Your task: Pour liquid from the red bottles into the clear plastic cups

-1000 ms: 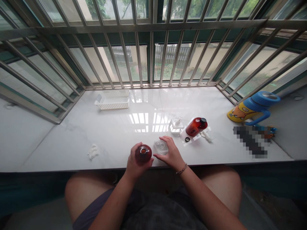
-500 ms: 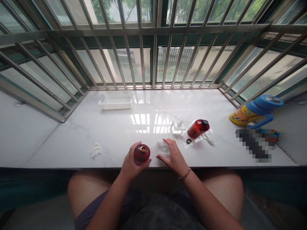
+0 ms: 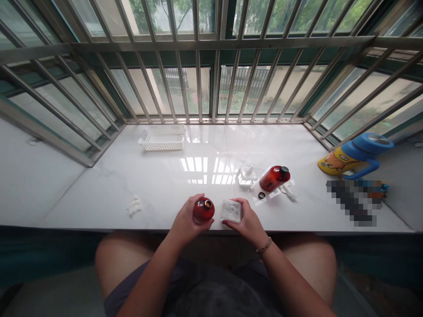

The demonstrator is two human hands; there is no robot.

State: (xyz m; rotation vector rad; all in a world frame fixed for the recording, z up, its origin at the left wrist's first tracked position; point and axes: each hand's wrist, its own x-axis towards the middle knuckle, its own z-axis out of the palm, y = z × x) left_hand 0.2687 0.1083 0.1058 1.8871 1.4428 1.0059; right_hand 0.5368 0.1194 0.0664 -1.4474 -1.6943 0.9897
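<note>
My left hand point(image 3: 182, 223) is wrapped round a dark red, see-through bottle point(image 3: 202, 213) with an uncapped mouth. That bottle leans a little to the right, towards a small clear square container point(image 3: 230, 212). My right hand point(image 3: 250, 223) grips the container by its right side, thumb in front and fingers behind. A narrow gap separates the bottle from the container, both near the counter's front edge. To the right, a black ring-shaped piece, perhaps a cap point(image 3: 261, 195), lies by a second red bottle point(image 3: 274, 178) with its black cap on.
A clear lidded container point(image 3: 247, 174) stands behind my right hand. A white object point(image 3: 288, 192) lies beside the second bottle. Crumpled white tissue point(image 3: 134, 206) is at left, a white basket point(image 3: 161, 141) at the back. A blue-and-yellow flask point(image 3: 350, 155) stands far right, near window bars.
The red bottle in my left hand has moved right and tilted towards the container. My right hand has shifted slightly right and down with the container. The view has shifted slightly.
</note>
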